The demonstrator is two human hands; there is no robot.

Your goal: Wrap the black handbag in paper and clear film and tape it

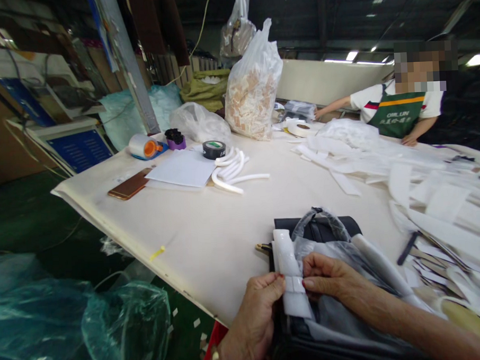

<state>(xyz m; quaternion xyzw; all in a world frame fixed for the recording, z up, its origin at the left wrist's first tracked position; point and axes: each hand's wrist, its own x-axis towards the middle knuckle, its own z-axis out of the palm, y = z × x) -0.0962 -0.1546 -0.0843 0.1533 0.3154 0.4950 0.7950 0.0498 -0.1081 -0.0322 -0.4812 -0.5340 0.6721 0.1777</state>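
Note:
A black handbag (306, 333) lies at the table's near edge, partly covered in clear plastic and white foam. Along its left side runs a rolled white foam strip (285, 252) with a band round its middle. My left hand (255, 306) pinches the strip's left edge at the band between thumb and finger. From the right, my right hand (327, 277) pinches the same band, fingers closed. The bag's handle (321, 221) is wrapped in plastic and stands up behind my hands. A second white foam piece (381, 264) lies along the bag's right side.
A phone (129, 184), white sheets (182, 169), black tape (214, 149) and white foam cords (231, 172) lie toward the left. Behind stands a bag of scraps (254, 94). Foam strips (431, 193) cover the right side. A co-worker in a green apron (398, 114) stands across the table.

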